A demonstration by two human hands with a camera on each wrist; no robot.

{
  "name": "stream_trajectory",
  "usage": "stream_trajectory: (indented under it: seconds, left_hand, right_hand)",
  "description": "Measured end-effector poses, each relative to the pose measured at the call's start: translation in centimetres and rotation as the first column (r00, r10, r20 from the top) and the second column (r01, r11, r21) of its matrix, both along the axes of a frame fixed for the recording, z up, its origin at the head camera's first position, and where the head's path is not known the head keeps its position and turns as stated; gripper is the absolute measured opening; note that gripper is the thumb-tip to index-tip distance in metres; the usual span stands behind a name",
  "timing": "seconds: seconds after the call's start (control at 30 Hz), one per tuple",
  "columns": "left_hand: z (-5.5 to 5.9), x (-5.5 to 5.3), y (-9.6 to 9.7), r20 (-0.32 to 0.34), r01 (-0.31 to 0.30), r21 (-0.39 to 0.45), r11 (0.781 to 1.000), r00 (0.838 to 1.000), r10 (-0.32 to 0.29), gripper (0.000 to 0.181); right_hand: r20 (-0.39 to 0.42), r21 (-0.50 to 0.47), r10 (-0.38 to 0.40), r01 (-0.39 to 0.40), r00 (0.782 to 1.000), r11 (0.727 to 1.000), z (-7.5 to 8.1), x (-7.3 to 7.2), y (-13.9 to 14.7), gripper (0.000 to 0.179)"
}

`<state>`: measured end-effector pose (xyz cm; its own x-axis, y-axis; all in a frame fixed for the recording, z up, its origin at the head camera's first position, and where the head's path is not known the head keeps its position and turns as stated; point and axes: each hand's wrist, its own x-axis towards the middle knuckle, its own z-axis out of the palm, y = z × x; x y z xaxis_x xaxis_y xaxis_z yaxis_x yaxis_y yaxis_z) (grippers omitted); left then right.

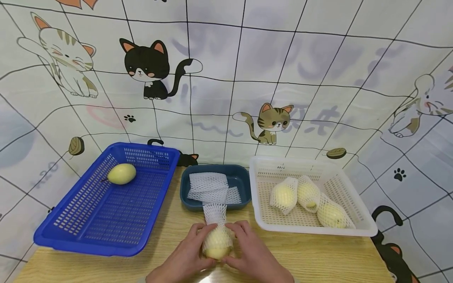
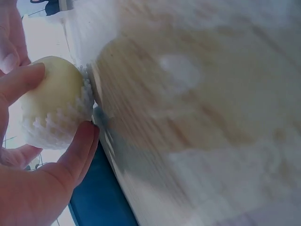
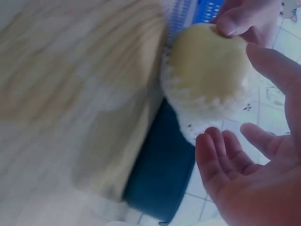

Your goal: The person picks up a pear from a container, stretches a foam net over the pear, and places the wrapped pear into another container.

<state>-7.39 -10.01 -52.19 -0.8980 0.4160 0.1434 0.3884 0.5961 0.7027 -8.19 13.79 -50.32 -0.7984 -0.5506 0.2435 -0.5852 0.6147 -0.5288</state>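
A pale yellow pear [image 1: 217, 252] is partly inside a white foam net sleeve [image 1: 215, 214] at the front middle of the table. Its lower end shows bare, while the sleeve's loose end stretches up to the teal tray. My left hand [image 1: 187, 251] grips the pear from the left; in the left wrist view its thumb [image 2: 28, 81] presses the bare skin and its fingers lie along the net. From the right, my right hand [image 1: 255, 252] holds the same pear, thumb at the bare end and fingertips [image 3: 210, 141] at the netted part.
The teal tray [image 1: 185, 190] holds flat white foam net sleeves [image 1: 209, 184]. To the left is a blue basket [image 1: 116, 220] with one bare pear [image 1: 122, 174]. A white basket [image 1: 311, 229] on the right contains three netted pears [image 1: 284, 195]. A cat-print covering [image 1: 219, 51] rises behind.
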Motion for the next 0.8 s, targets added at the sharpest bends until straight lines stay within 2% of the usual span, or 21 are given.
stream_trajectory:
  seconds: [0.1,0.2,0.37,0.5,0.57,0.67,0.8]
  left_hand:
    - [-0.3,0.1,-0.2,-0.019,-0.006,-0.004,1.0,1.0,0.005,0.084]
    - [-0.3,0.1,-0.4,-0.009,0.0,-0.004,1.0,1.0,0.0,0.089]
    - [-0.3,0.0,-0.4,0.049,0.043,0.003,0.999,0.998,-0.043,0.104]
    - [0.0,-0.3,-0.3,0.109,0.078,-0.009,0.997,0.991,-0.077,0.107]
    - [0.1,-0.4,-0.2,0.11,0.085,-0.03,0.996,0.991,-0.081,0.105]
    - [0.3,-0.2,-0.1,0.076,0.077,-0.065,0.995,0.995,-0.072,0.099]
    - [0.3,0.0,0.1,0.028,0.043,-0.089,0.995,0.999,-0.04,0.091]
  right_hand:
    - [0.056,-0.049,-0.008,0.01,0.998,0.999,-0.6,-0.4,0.4,0.078]
    - [0.096,-0.119,0.038,-0.026,0.995,0.993,-1.0,-0.7,0.7,0.069]
    - [0.077,-0.198,0.109,-0.092,0.991,0.976,-1.3,-1.0,0.9,0.053]
    - [0.061,-0.21,0.113,-0.098,0.992,0.973,-1.1,-1.0,0.8,0.045]
    - [0.025,-0.186,0.095,-0.088,0.995,0.979,-1.0,-0.9,0.6,0.042]
    - [-0.083,-0.136,0.054,-0.065,0.995,0.989,-1.0,-0.7,0.3,0.034]
    - [-0.239,-0.104,0.005,-0.031,0.971,0.994,-1.2,-0.5,-0.3,0.026]
